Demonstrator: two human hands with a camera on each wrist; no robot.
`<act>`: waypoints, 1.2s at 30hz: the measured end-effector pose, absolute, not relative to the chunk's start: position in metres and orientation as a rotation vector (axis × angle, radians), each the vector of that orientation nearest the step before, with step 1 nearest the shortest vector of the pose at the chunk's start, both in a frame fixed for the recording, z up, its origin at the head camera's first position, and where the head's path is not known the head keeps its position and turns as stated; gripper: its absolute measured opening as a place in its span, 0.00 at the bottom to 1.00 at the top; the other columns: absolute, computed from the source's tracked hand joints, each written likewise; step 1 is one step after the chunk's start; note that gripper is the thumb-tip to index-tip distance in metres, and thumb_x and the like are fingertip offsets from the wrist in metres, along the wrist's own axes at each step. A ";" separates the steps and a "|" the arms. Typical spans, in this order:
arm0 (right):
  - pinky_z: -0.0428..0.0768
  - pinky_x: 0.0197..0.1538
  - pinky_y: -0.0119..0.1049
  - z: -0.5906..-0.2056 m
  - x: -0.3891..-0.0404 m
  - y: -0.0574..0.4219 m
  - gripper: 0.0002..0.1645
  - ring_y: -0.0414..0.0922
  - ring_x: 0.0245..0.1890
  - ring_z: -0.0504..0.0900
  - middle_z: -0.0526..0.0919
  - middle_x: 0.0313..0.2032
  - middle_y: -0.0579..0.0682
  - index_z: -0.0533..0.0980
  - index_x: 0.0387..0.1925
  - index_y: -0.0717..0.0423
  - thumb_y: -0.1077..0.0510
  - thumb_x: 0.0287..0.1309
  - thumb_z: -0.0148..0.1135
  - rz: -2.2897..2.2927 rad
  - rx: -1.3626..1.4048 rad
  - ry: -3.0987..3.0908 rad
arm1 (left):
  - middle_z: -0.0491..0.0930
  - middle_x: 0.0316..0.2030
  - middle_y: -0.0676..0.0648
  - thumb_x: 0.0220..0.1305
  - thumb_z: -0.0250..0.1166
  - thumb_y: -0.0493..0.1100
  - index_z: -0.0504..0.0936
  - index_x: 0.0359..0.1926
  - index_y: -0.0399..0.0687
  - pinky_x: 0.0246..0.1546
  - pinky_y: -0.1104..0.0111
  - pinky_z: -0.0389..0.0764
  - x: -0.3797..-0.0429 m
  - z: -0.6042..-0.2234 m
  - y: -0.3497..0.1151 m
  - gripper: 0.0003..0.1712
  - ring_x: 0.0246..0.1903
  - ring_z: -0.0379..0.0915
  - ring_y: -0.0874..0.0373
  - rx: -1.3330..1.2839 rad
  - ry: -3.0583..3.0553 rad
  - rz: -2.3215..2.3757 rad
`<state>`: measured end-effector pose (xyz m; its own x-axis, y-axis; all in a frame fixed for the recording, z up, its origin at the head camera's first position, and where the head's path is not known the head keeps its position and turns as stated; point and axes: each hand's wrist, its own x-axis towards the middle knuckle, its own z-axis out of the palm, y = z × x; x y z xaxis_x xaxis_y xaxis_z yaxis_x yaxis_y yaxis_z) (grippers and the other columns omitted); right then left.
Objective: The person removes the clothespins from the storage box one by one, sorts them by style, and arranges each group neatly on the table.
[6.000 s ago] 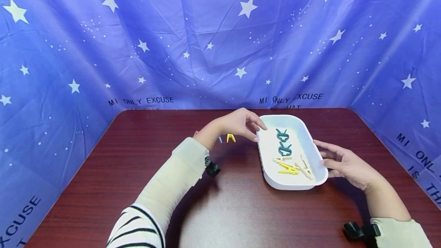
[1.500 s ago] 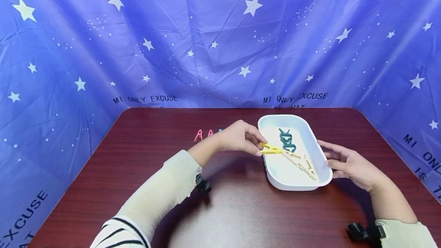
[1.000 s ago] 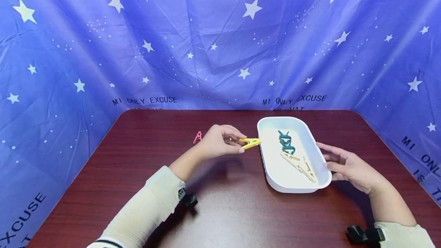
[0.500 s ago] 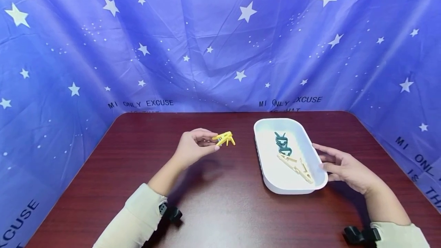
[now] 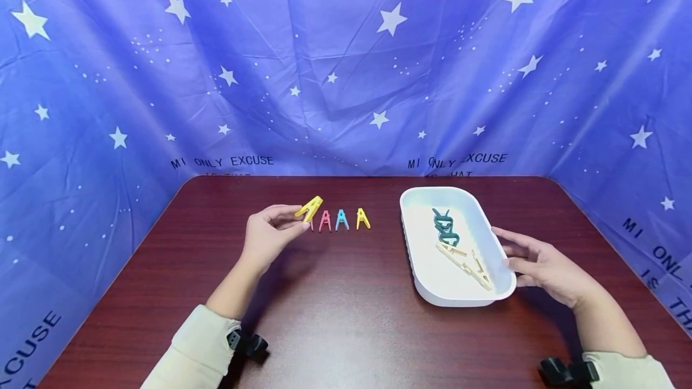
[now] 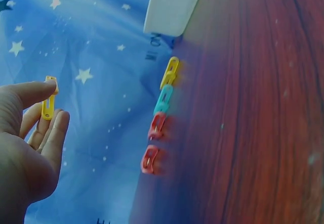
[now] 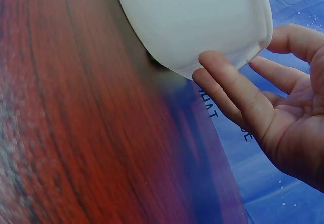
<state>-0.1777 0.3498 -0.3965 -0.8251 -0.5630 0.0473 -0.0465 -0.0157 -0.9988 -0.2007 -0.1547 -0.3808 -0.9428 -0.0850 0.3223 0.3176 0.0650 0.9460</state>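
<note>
My left hand (image 5: 270,234) pinches a yellow clothespin (image 5: 310,208) between thumb and fingers, held up off the table; the left wrist view shows this clothespin (image 6: 48,102) upright in the pinch. Just right of that hand, a yellow (image 5: 363,218), a blue (image 5: 342,220) and a red clothespin (image 5: 325,221) stand in a row. A second red clothespin (image 6: 150,159) ends the row, mostly hidden behind the held one in the head view. My right hand (image 5: 554,266) grips the right side of a white plastic tray (image 5: 432,297), thumb at the rim and fingers along the outer wall.
In the tray lie dark green clips (image 5: 445,227) and beige clothespins (image 5: 465,264). The dark reddish wooden table (image 5: 346,317) ends at the back against a blue star-patterned curtain (image 5: 303,65).
The left hand has taken the yellow clothespin out of the tray and carried it left past the row, turning its tip upward. The right hand stays at the tray.
</note>
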 end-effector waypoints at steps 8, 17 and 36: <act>0.84 0.39 0.50 -0.396 -0.178 0.350 0.37 0.49 0.46 0.84 0.81 0.52 0.51 0.63 0.71 0.44 0.75 0.67 0.46 -1.896 -0.626 1.906 | 0.84 0.35 0.34 0.45 0.76 0.26 0.84 0.44 0.30 0.35 0.72 0.83 -0.207 -0.387 -0.175 0.21 0.31 0.82 0.62 -0.108 -2.061 -1.839; 0.84 0.39 0.51 -0.395 -0.176 0.351 0.36 0.48 0.46 0.84 0.81 0.51 0.51 0.60 0.73 0.52 0.74 0.66 0.48 -1.875 -0.588 1.973 | 0.82 0.29 0.41 0.45 0.77 0.30 0.86 0.44 0.32 0.32 0.78 0.80 -0.214 -0.398 -0.187 0.21 0.28 0.76 0.65 0.090 -2.094 -1.750; 0.84 0.39 0.50 -0.397 -0.177 0.350 0.37 0.47 0.46 0.84 0.81 0.52 0.50 0.62 0.72 0.46 0.74 0.66 0.48 -1.883 -0.591 1.946 | 0.84 0.43 0.39 0.47 0.78 0.38 0.87 0.46 0.40 0.33 0.76 0.76 -0.243 -0.423 -0.206 0.22 0.41 0.76 0.55 0.571 -2.381 -1.562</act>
